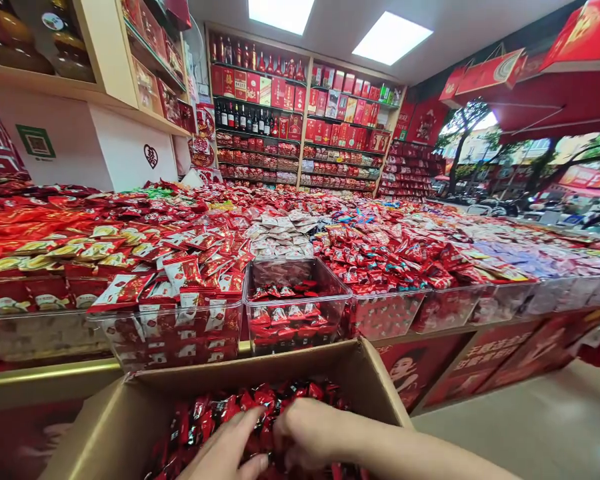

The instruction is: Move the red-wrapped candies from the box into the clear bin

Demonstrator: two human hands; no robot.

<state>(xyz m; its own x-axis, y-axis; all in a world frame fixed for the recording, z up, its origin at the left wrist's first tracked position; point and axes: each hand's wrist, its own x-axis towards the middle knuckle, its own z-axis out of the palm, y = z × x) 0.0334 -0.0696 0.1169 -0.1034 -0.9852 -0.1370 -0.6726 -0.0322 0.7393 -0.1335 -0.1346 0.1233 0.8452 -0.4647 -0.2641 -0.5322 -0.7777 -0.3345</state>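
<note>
Dozens of clear bins (295,303) along a long counter (45,373), heaped with red wrapped candies (380,257); shelves of red gift boxes (300,100) behind. Below, an open cardboard box (365,380) of red-and-black wrapped candies (220,407). Left hand (227,450) flat, fingers loosely spread on them; right hand (307,433) curled, fingertips buried among wrappers, grip not discernible.

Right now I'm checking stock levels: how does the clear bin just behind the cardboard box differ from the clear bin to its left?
The middle clear bin is mostly empty, sweets only at its bottom; the left clear bin is heaped above its rim. The middle one holds dark red wrappers, the left one red-and-white packets. Both are transparent and sit on the same counter edge.
</note>
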